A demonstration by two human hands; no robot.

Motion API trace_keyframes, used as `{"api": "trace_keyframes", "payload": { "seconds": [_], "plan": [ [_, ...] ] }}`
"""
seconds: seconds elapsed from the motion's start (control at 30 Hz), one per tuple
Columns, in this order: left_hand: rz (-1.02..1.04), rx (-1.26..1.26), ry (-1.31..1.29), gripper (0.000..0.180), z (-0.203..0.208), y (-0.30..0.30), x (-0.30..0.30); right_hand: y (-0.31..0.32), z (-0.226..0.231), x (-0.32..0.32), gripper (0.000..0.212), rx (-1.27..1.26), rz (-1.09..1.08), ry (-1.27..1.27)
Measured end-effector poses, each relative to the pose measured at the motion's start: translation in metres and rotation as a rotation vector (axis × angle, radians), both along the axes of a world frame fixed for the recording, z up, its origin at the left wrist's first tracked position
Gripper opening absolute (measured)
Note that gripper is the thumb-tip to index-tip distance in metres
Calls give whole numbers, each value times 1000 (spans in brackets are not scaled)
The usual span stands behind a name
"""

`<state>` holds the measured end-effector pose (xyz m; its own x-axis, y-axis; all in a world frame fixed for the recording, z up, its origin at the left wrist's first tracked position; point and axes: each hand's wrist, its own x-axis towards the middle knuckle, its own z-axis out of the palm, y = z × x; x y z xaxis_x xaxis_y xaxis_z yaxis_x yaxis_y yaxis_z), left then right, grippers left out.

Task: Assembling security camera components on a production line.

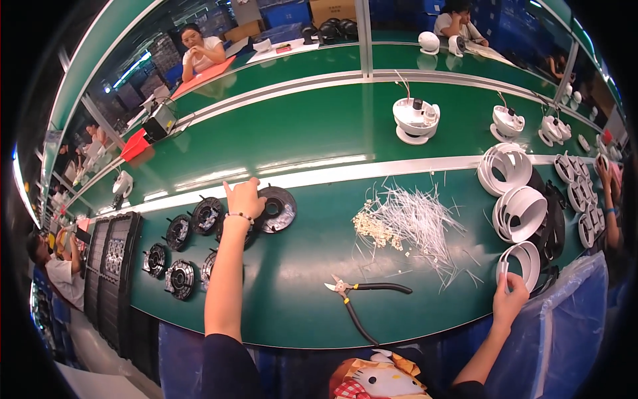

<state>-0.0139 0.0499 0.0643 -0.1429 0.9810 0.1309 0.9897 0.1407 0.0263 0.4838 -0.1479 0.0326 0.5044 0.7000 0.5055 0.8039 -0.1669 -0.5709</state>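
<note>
**Q:** Closest to the camera, what is seen?

**A:** Cartoon-printed clothing at the lower edge, and just beyond it black-handled wire cutters (359, 292) lying on the green counter (299, 299), jaws pointing left, handles trailing toward the person.

**Q:** Where is each hand?

**A:** The left hand (244, 198) is stretched far forward, arm nearly straight, wrist banded by a bead bracelet. Its index finger is raised; the other fingers are curled over the left rim of a black round disc part (278, 209), which lies flat just to the right of the hand, touching it. More black discs (179, 256) are scattered to the left and nearer the person. The right hand (509, 299) is held at the counter's near right edge, fingers pinched on the rim of a white ring cover (525, 261), the lowest of a leaning row of white rings (512, 193).

**Q:** What lies between the hands?

**A:** A loose heap of white cable ties (415, 226) is spread there, nearer the right hand. White dome housings (415, 120) are seen on the belt beyond.
</note>
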Motion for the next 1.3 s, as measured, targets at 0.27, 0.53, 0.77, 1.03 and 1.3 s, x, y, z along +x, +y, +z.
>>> {"api": "trace_keyframes", "payload": {
  "seconds": [0.27,0.53,0.77,1.03,1.3],
  "plan": [
    [-159,349,-536,25,9,-25,21,10,4,13,12,-201,-2,138],
    [-117,284,-1717,21,-7,-82,62,1,68,-52,16,248,103,0],
    [-145,428,-1835,21,-29,-96,82,19,60,-195,23,-180,954,101],
    [-148,431,-1877,20,-34,-101,84,28,27,-234,17,-256,967,67],
    [-163,426,-1853,20,-34,-105,86,38,73,-204,104,-546,966,-206]
  ]
}}
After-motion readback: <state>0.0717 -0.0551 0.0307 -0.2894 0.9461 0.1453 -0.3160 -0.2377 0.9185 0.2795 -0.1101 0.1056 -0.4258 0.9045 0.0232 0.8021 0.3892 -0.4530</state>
